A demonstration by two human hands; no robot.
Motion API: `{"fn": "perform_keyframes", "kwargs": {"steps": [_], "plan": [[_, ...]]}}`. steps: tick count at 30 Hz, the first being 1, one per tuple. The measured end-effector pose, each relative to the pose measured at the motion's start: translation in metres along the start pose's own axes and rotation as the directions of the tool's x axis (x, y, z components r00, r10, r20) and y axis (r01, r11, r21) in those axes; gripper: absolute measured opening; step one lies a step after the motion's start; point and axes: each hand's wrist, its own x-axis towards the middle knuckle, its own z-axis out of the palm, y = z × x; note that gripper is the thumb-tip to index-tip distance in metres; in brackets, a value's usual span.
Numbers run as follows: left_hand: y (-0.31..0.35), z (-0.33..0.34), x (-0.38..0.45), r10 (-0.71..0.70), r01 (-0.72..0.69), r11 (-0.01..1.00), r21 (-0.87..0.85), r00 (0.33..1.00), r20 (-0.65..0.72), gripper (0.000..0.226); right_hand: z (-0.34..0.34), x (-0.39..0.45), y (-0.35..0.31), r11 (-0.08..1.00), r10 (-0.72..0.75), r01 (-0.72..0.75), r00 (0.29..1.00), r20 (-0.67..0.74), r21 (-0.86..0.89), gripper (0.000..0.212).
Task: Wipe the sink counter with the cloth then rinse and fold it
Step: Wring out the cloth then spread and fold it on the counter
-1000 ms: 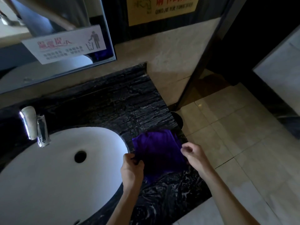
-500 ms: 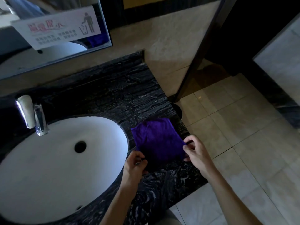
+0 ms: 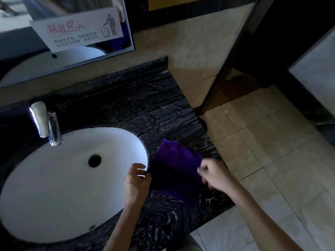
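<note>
A purple cloth [image 3: 175,171] lies on the black marble worktop [image 3: 145,109] in the lower middle of the frame, just right of the white oval sink basin [image 3: 54,187] and close to the worktop's right edge. Its upper part catches light and shows a bright violet; its lower part is in shadow, and the folds there are hard to read.

The left hand [image 3: 137,182] sits at the cloth's left edge, over the rim of the basin, with thumb and fingers [image 3: 139,168] curled toward each other; they appear to pinch the cloth's left edge, though the contact is dim. The right hand [image 3: 213,175] is at the cloth's right edge, blurred, with its fingers bent inward and pinching the right side of the cloth.

A chrome tap [image 3: 45,122] stands at the basin's upper left. The drain hole [image 3: 94,160] is dark in the middle of the basin. In the upper left of the frame a mirror [image 3: 72,57] carries a white notice sticker [image 3: 78,31] with a bin pictogram. Beige floor tiles [image 3: 272,151] fill the right side.
</note>
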Motion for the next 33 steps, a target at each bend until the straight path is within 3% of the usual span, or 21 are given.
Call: {"fn": "perform_keyframes", "kwargs": {"steps": [2,3,5,7,8,10,12,14,16,19,25,29,33], "plan": [[-0.003,-0.005,0.008,-0.065,0.054,0.991,0.123,0.994,0.091,0.019,-0.005,0.027,-0.026,0.992,-0.126,0.125,0.958,-0.256,-0.020,0.014],[-0.005,-0.007,0.011,-0.079,0.050,0.980,0.195,0.986,0.144,0.021,-0.008,0.040,-0.042,0.978,-0.210,0.202,0.935,-0.286,-0.058,0.006],[-0.005,-0.009,0.016,-0.079,0.024,0.969,0.247,0.974,0.215,0.022,-0.009,0.064,-0.073,0.911,-0.403,0.372,0.895,-0.190,-0.178,0.033],[-0.001,-0.011,0.022,-0.034,-0.022,0.970,0.240,0.973,0.227,0.026,-0.007,0.083,-0.098,0.854,-0.460,0.448,0.888,0.016,-0.263,0.055],[0.004,-0.011,0.025,-0.005,-0.049,0.970,0.237,0.976,0.219,0.027,-0.006,0.090,-0.104,0.829,-0.448,0.457,0.887,0.107,-0.322,0.057],[0.012,-0.011,0.033,0.043,-0.087,0.972,0.218,0.980,0.196,0.026,-0.006,0.102,-0.108,0.769,-0.419,0.466,0.884,0.206,-0.437,0.042],[0.022,-0.012,0.040,0.059,-0.091,0.978,0.190,0.984,0.170,0.021,-0.018,0.107,-0.106,0.756,-0.394,0.448,0.894,0.214,-0.478,0.021],[0.030,-0.011,0.049,0.085,-0.105,0.981,0.162,0.989,0.124,0.014,-0.036,0.108,-0.098,0.849,-0.339,0.380,0.925,0.173,-0.368,0.014],[0.040,-0.007,0.056,0.147,-0.156,0.977,0.146,0.986,0.072,0.014,-0.052,0.111,-0.079,0.950,-0.237,0.246,0.969,0.071,-0.191,0.017],[0.055,0.004,0.067,0.199,-0.207,0.958,0.197,0.978,0.060,0.021,-0.061,0.109,-0.049,0.995,-0.094,0.090,0.991,-0.098,-0.039,0.024],[0.050,-0.006,0.048,0.123,-0.119,0.936,0.331,0.992,0.008,0.006,-0.053,0.077,-0.021,0.979,-0.148,0.183,0.944,-0.295,0.092,0.013],[0.017,0.000,0.005,-0.120,0.039,0.914,0.404,0.977,0.176,0.029,-0.020,0.039,-0.003,0.992,-0.098,0.114,0.970,-0.221,0.059,0.010],[0.013,0.015,-0.015,-0.046,0.006,0.943,0.333,0.993,0.111,0.016,0.007,0.022,0.015,0.997,0.074,-0.069,0.984,-0.160,0.038,0.023]]}}
